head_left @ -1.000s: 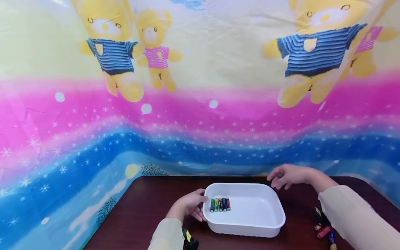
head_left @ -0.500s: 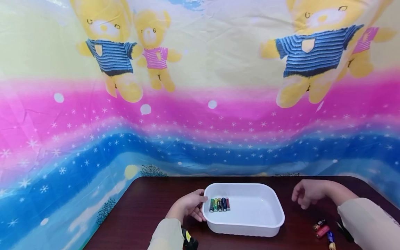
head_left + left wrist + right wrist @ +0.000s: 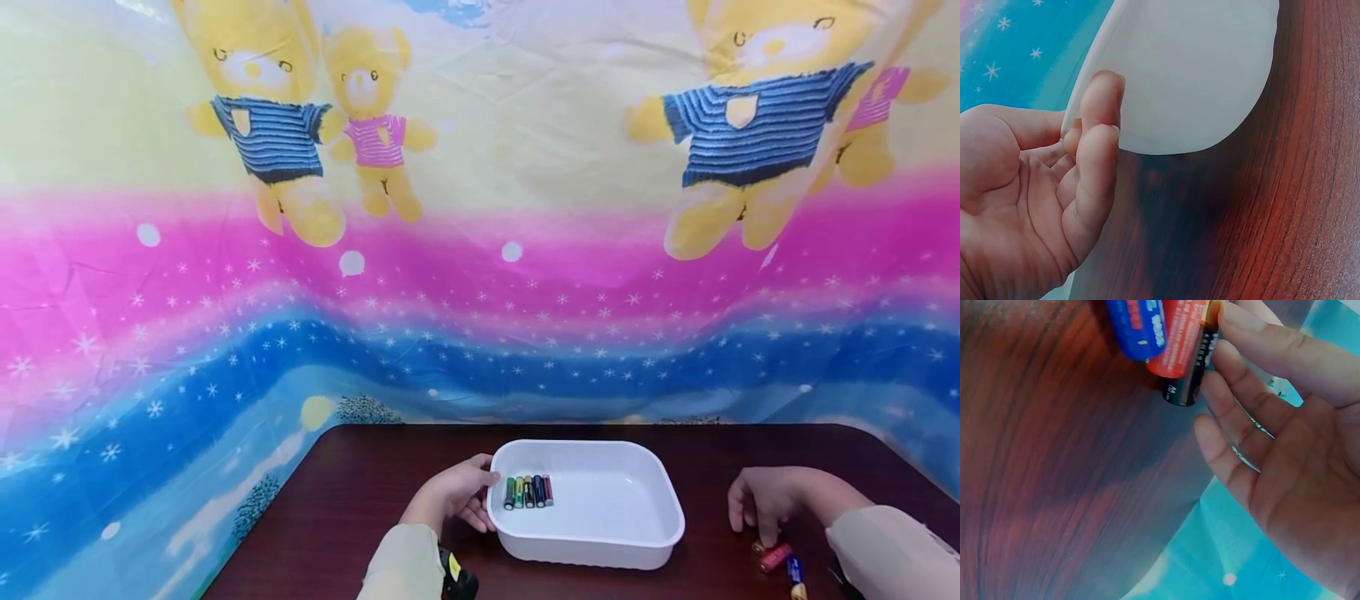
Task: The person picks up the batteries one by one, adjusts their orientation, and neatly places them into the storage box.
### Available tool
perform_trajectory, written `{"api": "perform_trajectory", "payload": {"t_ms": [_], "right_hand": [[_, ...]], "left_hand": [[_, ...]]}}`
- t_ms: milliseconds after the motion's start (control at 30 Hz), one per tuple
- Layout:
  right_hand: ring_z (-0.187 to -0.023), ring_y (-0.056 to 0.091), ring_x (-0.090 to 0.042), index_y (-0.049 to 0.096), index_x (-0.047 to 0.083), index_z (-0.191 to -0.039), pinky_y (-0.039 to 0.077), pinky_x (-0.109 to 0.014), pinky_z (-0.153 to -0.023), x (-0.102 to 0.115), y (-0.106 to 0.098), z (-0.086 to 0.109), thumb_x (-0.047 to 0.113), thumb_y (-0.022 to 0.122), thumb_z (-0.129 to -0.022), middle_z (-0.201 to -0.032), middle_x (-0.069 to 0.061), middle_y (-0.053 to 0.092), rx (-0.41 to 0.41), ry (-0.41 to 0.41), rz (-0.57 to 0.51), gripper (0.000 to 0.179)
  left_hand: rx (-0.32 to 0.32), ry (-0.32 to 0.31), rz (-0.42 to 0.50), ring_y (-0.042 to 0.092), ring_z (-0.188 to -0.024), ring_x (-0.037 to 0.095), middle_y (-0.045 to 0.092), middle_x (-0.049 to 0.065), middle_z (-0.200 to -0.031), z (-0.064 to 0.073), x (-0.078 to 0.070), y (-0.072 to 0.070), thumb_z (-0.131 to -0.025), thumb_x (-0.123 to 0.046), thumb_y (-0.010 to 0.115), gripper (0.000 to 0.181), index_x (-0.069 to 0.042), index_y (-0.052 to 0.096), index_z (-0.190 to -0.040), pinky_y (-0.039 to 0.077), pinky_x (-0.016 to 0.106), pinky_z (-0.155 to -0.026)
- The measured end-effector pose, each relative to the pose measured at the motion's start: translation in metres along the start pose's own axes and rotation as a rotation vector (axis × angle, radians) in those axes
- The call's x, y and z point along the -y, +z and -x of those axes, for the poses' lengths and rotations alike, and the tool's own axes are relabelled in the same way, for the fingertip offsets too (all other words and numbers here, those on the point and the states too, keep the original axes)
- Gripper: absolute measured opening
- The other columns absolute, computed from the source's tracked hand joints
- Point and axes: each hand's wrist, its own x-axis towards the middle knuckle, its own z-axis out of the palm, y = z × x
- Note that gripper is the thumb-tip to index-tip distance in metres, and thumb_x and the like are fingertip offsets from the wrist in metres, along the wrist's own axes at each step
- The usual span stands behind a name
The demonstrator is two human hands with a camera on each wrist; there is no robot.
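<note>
My left hand [image 3: 453,492] grips the left rim of a white plastic tray [image 3: 588,553], thumb on the rim and fingers under its side. Inside the tray, at its left end, several batteries [image 3: 529,492] lie side by side in a row. To the right of the tray, my right hand [image 3: 772,496] reaches down to a small group of loose batteries. In the right wrist view, its thumb and fingers pinch a black battery [image 3: 1184,386] near its copper-coloured end. A red battery [image 3: 1175,340] lies against it, with a blue battery [image 3: 1138,328] beside that.
Everything stands on a dark reddish-brown wooden table [image 3: 352,517]. Behind it, a printed cloth [image 3: 480,333] with bears and snowflakes hangs close along the back edge. A black strap device [image 3: 457,579] sits at my left wrist.
My right hand has moved from the tray's far right corner, right and toward me, down to the loose batteries, and takes hold of the black one. The left hand and tray stay put.
</note>
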Motion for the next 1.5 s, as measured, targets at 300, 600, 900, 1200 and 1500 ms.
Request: {"api": "perform_trajectory", "payload": {"t_ms": [300,600,900,1200,1500], "right_hand": [[-0.056,0.047,-0.01,0.062,-0.001,-0.078,0.04,-0.019,-0.048,0.062,0.01,0.025,-0.019,0.067,-0.058,-0.064,-0.002,0.052,-0.15,-0.041,-0.14,0.027],[-0.061,0.047,-0.013,0.06,-0.004,-0.083,0.041,-0.02,-0.052,0.064,0.009,0.028,-0.013,0.069,-0.061,-0.068,-0.005,0.05,-0.119,-0.13,-0.219,0.026],[-0.062,0.047,-0.017,0.059,0.002,-0.087,0.043,-0.025,-0.052,0.06,0.011,0.018,-0.012,0.068,-0.066,-0.071,-0.007,0.05,-0.199,-0.051,-0.117,0.027],[-0.049,0.048,-0.018,0.055,0.008,-0.088,0.045,-0.029,-0.038,0.06,0.019,0.008,-0.004,0.069,-0.072,-0.067,-0.006,0.047,-0.402,0.143,-0.012,0.024],[-0.076,0.053,-0.025,0.054,0.0,-0.108,0.054,-0.04,-0.052,0.066,0.013,0.013,-0.014,0.076,-0.058,-0.098,-0.016,0.049,-0.309,0.179,-0.174,0.056]], "left_hand": [[-0.006,-0.006,-0.001,0.062,-0.048,0.024,0.062,0.025,-0.083,0.0,-0.001,0.0,-0.098,-0.019,0.045,0.043,-0.009,0.032,-0.138,0.055,0.037,-0.048],[-0.01,-0.017,-0.005,0.062,-0.049,0.025,0.062,0.025,-0.083,0.0,-0.001,0.0,-0.098,-0.019,0.045,0.044,-0.009,0.031,-0.139,0.056,0.038,-0.048],[-0.004,-0.014,0.006,0.062,-0.049,0.024,0.062,0.025,-0.083,-0.001,0.001,0.0,-0.098,-0.019,0.044,0.044,-0.009,0.031,-0.139,0.055,0.037,-0.048],[-0.005,-0.025,0.01,0.062,-0.049,0.024,0.062,0.024,-0.084,0.0,-0.001,-0.001,-0.098,-0.02,0.045,0.044,-0.009,0.031,-0.139,0.056,0.036,-0.048],[0.003,-0.023,0.013,0.062,-0.05,0.024,0.062,0.024,-0.085,0.001,-0.002,-0.001,-0.098,-0.02,0.045,0.045,-0.009,0.03,-0.14,0.056,0.037,-0.049]]}}
